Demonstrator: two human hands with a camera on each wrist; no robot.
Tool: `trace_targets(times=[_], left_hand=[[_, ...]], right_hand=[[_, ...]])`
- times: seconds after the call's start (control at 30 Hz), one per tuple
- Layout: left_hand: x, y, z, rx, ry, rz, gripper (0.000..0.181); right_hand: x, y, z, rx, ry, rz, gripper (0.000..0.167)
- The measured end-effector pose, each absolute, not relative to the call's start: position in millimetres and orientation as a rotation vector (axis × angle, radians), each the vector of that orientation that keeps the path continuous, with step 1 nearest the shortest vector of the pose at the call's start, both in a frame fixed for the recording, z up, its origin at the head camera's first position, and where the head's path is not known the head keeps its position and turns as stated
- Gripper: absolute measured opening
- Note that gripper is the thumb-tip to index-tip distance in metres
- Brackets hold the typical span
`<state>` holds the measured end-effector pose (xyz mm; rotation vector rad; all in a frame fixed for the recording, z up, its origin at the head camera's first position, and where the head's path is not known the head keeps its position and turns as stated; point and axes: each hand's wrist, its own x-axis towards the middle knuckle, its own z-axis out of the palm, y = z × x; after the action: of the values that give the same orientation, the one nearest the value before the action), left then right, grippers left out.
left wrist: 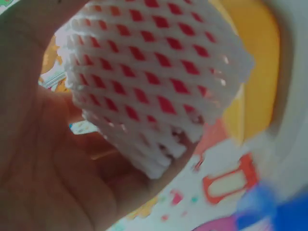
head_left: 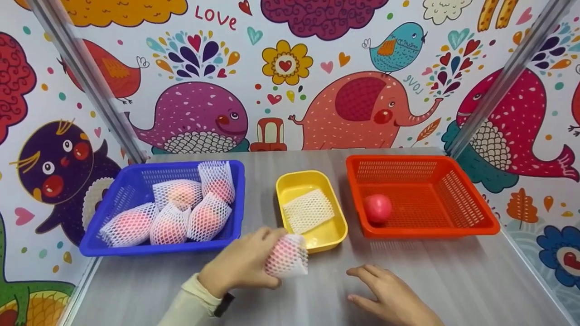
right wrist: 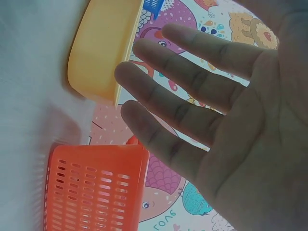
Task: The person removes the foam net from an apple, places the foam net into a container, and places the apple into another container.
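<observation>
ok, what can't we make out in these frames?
Head: part of the yellow tray's near end, behind the foam-netted pink item in the left hand.
Head: the blue basket's floor beneath its netted items.
Left wrist: the held item's top, cut off by the top edge; the blue shape at lower right, blurred and cut off.
Right wrist: the rest of the red basket, cut off by the bottom edge.

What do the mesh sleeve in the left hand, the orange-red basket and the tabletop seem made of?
Mesh sleeve in the left hand: probably foamed plastic, white and matte; its strands look thick and soft.
Orange-red basket: likely molded plastic, slightly glossy, with regular slots and a smooth rim.
Tabletop: perhaps laminate, satin-looking, with pale grey grain-like streaks; real wood isn't ruled out.
</observation>
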<state>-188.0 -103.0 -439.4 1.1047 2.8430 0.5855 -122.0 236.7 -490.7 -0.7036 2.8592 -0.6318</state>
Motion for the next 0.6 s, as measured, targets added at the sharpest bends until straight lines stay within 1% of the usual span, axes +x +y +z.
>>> trace_targets(times=[0.1,0.27,0.5,0.6], left_hand=[[-185.1,-90.4,-459.7,1.162,2.763,0.602,0.092],[-177.2,-77.1,-489.4,1.218,2.701,0.597,0.092],[-171.7,-70.2,-512.7,1.235,2.711,0.596,0.093],[-170.1,-68.6,-519.0,1.241,2.712,0.59,0.099]], right_hand=[[-121.9,236.5,-492.3,-0.727,2.869,-0.64,0.06],[-119.3,236.0,-496.1,-0.774,2.882,-0.656,0.05],[-117.1,235.9,-500.0,-0.798,2.895,-0.672,0.046],[-115.0,236.1,-501.9,-0.849,2.924,-0.679,0.042]])
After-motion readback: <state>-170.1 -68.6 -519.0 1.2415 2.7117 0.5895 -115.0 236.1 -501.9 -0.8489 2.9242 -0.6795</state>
